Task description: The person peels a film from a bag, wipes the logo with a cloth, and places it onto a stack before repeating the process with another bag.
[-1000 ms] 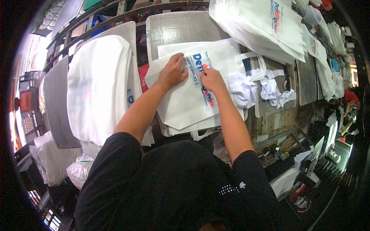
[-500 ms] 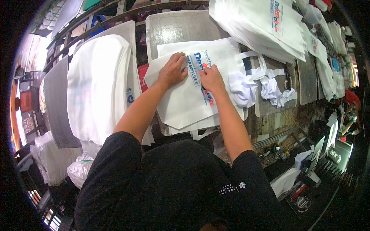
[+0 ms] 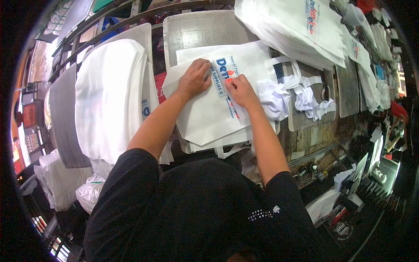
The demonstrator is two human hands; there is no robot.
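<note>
A white bag (image 3: pixel 205 120) with blue and red print lies in front of me, on more white sheets and a grey board (image 3: pixel 209 28). My left hand (image 3: pixel 195 80) rests on the bag just left of the printing, palm down with the fingers stretched out. Over the print, my right hand (image 3: pixel 242 91) is closed with its fingertips against the bag's surface. Whatever those fingers may hold is hidden. Close to the right wrist lies crumpled white cloth (image 3: pixel 274 99), and a white strap (image 3: pixel 293 70) loops above it.
A thick pile of white bags (image 3: pixel 107 100) lies on a board to the left. Another stack of printed bags (image 3: pixel 288 32) fans out at upper right. Plastic-wrapped bundles (image 3: pixel 61 179) sit at lower left. Metal rails and assorted clutter lie at lower right.
My right hand has moved slightly over the print, its fingertips a little lower and farther left. My left hand stays almost where it was on the bag.
</note>
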